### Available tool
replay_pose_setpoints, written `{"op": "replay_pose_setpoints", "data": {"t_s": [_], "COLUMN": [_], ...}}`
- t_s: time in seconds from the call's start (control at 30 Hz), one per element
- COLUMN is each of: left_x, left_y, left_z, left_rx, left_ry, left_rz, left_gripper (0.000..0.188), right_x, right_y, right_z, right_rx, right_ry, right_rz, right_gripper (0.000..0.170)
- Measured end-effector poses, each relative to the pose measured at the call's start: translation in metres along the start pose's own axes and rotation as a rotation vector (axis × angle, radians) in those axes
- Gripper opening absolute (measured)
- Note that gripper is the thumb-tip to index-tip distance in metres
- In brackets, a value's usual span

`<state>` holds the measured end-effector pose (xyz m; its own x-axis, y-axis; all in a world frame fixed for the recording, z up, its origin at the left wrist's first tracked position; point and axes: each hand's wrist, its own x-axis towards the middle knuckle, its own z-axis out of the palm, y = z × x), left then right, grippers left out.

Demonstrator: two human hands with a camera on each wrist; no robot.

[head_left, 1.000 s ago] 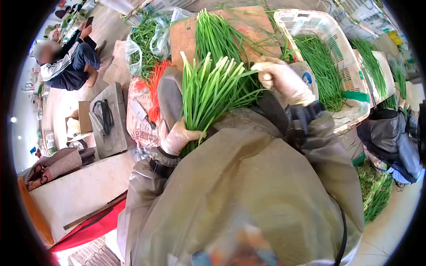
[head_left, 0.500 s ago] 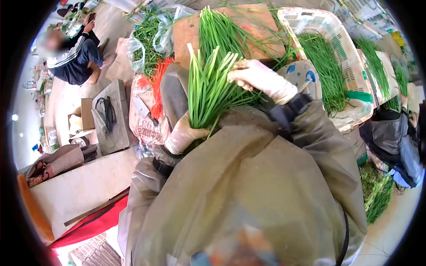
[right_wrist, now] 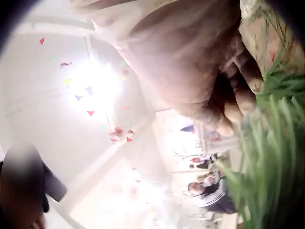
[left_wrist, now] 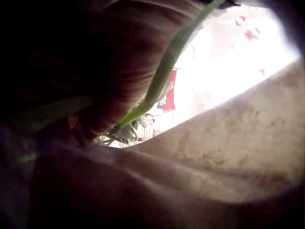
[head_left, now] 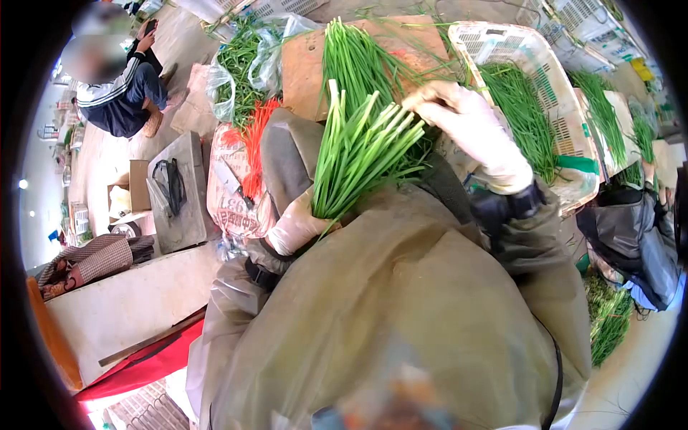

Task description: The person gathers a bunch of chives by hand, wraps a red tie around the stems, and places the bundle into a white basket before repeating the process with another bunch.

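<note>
My gloved left hand (head_left: 294, 226) grips a bunch of garlic chives (head_left: 358, 158) low down, above my lap. The pale cut ends point up and fan to the right. My gloved right hand (head_left: 469, 129) is at the right edge of the fan, its curled fingertips pinching at the pale stalk ends. In the right wrist view the fingers of the right hand (right_wrist: 190, 62) bend toward the blurred chives (right_wrist: 271, 162). A single chive leaf (left_wrist: 164, 71) crosses close to the left palm in the dark left wrist view. Behind the bunch, more chives (head_left: 355, 61) lie on a board (head_left: 301, 64).
To the right stands a white plastic crate (head_left: 577, 129) holding chives. Left of my knee are red ties (head_left: 254, 154) and a knife (head_left: 228, 175) on a printed sack (head_left: 240, 215). Greens fill a plastic bag (head_left: 222, 93). A person (head_left: 115, 104) sits at far left.
My right hand moved left onto the bunch, then back right to the stalk ends. The bunch in my left hand has shifted right and fans more to that side.
</note>
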<state>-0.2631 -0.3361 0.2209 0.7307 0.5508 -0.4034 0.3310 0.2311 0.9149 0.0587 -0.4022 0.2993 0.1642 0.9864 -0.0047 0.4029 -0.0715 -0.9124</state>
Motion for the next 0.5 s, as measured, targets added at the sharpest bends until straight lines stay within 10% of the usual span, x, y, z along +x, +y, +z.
{"op": "replay_pose_setpoints", "data": {"t_s": [0.1, 0.17, 0.3, 0.4, 0.5], "left_x": [-0.001, -0.006, -0.024, -0.031, -0.028], "left_y": [0.000, 0.009, 0.037, 0.025, 0.032], "left_z": [0.005, 0.002, 0.001, -0.006, -0.003], "left_rx": [0.018, 0.409, 0.741, 0.827, 1.020], "left_ry": [-0.005, -0.004, 0.088, 0.155, 0.245], "left_rz": [0.024, -0.011, -0.167, -0.061, 0.171], "left_gripper": [0.068, 0.069, 0.065, 0.065, 0.062], "right_x": [0.025, 0.035, 0.033, 0.029, 0.016], "right_y": [0.019, 0.012, 0.026, 0.078, 0.068], "right_z": [0.031, 0.030, 0.001, -0.025, -0.024], "right_rx": [-0.545, -0.612, -0.373, -0.759, -0.264], "right_ry": [0.236, -0.067, 0.138, 0.258, 0.045], "right_rz": [-0.388, -0.242, -0.006, 0.086, 0.132], "right_gripper": [0.035, 0.030, 0.033, 0.042, 0.054]}}
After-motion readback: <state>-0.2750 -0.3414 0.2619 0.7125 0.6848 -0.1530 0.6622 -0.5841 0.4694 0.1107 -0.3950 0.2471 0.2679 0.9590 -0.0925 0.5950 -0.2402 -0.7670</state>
